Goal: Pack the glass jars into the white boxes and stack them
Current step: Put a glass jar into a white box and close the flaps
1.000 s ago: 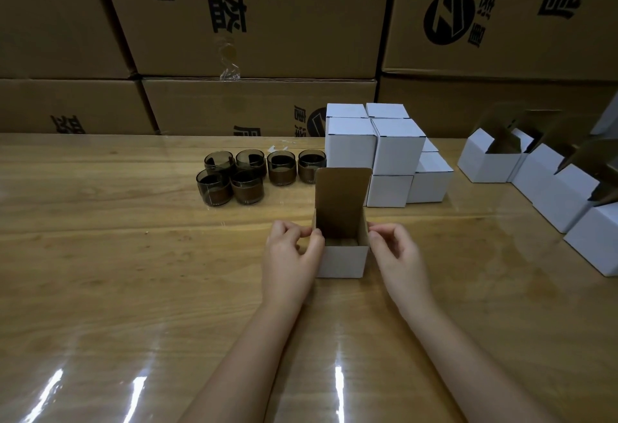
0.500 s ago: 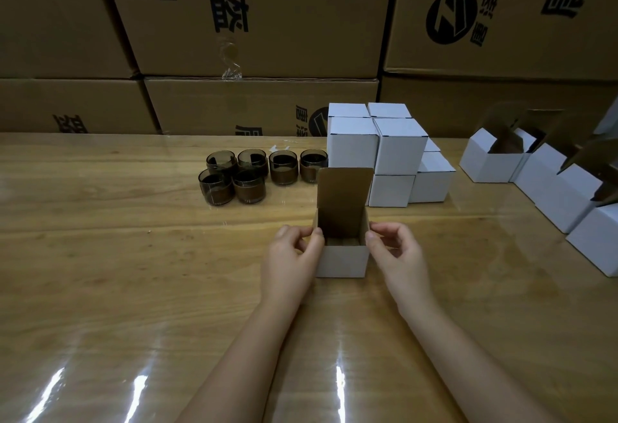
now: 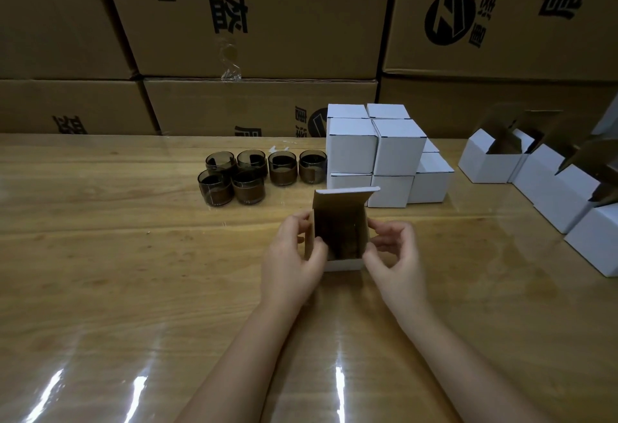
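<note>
I see the left hand (image 3: 294, 262) and right hand (image 3: 394, 262) each pinching 1 side flap of the white box (image 3: 344, 264), frame centre. Its lid (image 3: 341, 203) stands upright above both.

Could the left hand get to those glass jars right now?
Probably yes: the jars stand beyond and left of the left hand, with only bare table between. It would first have to let go of the open box it holds.

Box (image 3: 344, 264) inside too dark, contents unclear. Its lid (image 3: 342, 203) hides part of stack (image 3: 398, 151). Open boxes (image 3: 565, 195) cropped at right edge, cartons (image 3: 267, 21) at top.
</note>
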### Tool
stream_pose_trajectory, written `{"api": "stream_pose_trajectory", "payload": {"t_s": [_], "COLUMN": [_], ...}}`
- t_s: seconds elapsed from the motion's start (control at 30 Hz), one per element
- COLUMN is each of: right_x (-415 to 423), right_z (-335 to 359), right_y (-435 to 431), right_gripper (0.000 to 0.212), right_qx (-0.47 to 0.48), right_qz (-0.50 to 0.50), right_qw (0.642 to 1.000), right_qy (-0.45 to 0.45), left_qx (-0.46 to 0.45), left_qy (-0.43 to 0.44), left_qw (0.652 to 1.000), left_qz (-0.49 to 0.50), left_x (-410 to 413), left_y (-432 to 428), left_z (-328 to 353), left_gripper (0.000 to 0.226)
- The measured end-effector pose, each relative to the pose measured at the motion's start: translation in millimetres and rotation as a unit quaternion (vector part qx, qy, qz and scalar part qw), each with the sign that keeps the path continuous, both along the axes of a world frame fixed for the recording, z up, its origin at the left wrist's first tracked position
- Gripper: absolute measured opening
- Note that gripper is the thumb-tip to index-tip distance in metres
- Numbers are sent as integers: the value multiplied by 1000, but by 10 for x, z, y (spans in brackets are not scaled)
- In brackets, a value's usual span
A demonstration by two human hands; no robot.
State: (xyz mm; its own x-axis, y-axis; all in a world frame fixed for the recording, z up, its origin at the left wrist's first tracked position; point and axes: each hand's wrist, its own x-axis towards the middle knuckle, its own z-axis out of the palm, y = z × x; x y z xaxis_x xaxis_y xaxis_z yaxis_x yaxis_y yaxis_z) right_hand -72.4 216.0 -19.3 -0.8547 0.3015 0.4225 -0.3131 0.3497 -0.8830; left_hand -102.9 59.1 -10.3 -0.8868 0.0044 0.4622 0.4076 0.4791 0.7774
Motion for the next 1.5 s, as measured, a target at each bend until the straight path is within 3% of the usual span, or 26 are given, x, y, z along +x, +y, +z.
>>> {"api": "stream_pose_trajectory", "payload": {"t_s": [0.2, 0.33, 0.57, 1.5], "right_x": [14, 11, 33, -3], "right_z": [-31, 2, 43, 173], "right_y": [-4, 7, 8, -101], "right_gripper": [52, 40, 65, 71], "right_qx": [108, 161, 207, 317], "right_qz": [-27, -47, -42, -91], "right_qw": [992, 981, 972, 943], "right_qy": [60, 100, 103, 46], "left_qx": [-34, -52, -79, -115], "left_qy": [94, 121, 116, 110], "left_qw": [995, 991, 990, 987], "left_qz": [12, 22, 24, 11], "left_x": [-8, -2, -5, 21], "left_y": [18, 17, 2, 14], "left_z": [4, 13, 1, 34], "left_gripper": [37, 42, 45, 63]}}
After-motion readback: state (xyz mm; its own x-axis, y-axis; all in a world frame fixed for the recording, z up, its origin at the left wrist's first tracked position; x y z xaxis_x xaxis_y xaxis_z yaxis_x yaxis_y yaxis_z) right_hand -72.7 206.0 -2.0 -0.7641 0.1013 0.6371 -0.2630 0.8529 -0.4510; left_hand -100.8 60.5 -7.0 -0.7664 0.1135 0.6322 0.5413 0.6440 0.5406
